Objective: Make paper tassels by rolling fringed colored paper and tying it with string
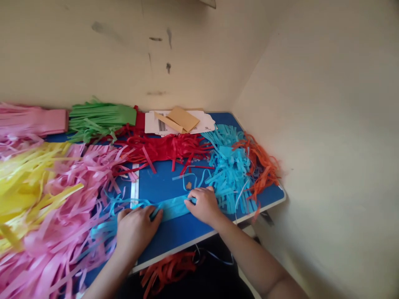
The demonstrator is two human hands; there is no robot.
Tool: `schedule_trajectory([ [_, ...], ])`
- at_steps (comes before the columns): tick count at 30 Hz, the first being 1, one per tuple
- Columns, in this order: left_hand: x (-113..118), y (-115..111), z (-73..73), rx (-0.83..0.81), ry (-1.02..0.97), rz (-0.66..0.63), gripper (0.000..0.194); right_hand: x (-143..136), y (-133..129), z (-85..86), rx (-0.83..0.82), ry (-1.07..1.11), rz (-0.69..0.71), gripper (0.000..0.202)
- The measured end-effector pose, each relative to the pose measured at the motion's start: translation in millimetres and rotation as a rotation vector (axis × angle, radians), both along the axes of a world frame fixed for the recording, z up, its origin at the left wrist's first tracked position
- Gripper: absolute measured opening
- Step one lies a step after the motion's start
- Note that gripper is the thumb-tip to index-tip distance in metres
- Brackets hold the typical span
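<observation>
Cream walls (193, 70) meet in a corner behind a blue table (174, 234), whose pale near edge climbs toward the right in my head view. Across the tabletop, between both hands, I have a light blue strip (174, 208) of thin material. Its long axis runs from left to right, tipping slightly upward at the right, nearly parallel with that near edge. It lies low and flat, close to the table; I can't tell whether its middle touches.

On the left end, I see the left hand (140, 226) curled over, thumb and fingers gathered on the strip with hardly any gap. Blue tassels (104, 228) spread out beyond it, over the pink fringe (62, 232). At the other end, the right hand (204, 205) pinches the strip's upper edge, fingertips drawn in tight. Past that hand sits a blue fringe pile (230, 166), with orange fringe (264, 162) against its right side; I can't make out whether the strip joins the pile.

Farther back I see red fringe (160, 148), white cards (205, 120) with brown cardboard (183, 118) on top, and a green bundle (106, 114). Yellow fringe (18, 178) spreads at far left, and reddish fringe (168, 270) hangs below the near edge.
</observation>
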State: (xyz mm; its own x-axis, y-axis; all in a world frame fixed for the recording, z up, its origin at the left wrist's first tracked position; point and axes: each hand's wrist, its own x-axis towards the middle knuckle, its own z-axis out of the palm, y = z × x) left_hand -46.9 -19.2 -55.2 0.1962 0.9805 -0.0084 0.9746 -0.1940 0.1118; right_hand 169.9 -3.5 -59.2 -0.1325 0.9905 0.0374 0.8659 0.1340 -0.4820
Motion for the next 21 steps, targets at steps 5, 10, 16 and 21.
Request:
schedule_trajectory([
  [5, 0, 1, -2.0, -0.031, 0.025, 0.005, 0.045, 0, 1, -3.1, 0.0, 0.013, -0.006, 0.009],
  [10, -1, -4, -0.9, 0.156, -0.047, 0.01, 0.032, 1, -2, 4.3, -0.018, -0.033, -0.007, 0.009],
  [16, 6, 0, 17.0, 0.238, -0.049, -0.489, 0.027, -5, -16, 21.1, 0.194, -0.185, 0.087, 0.03],
  [21, 9, -3, 23.7, 0.139, -0.028, -0.609, 0.022, 5, -11, 12.7, 0.064, -0.111, 0.626, 0.032],
])
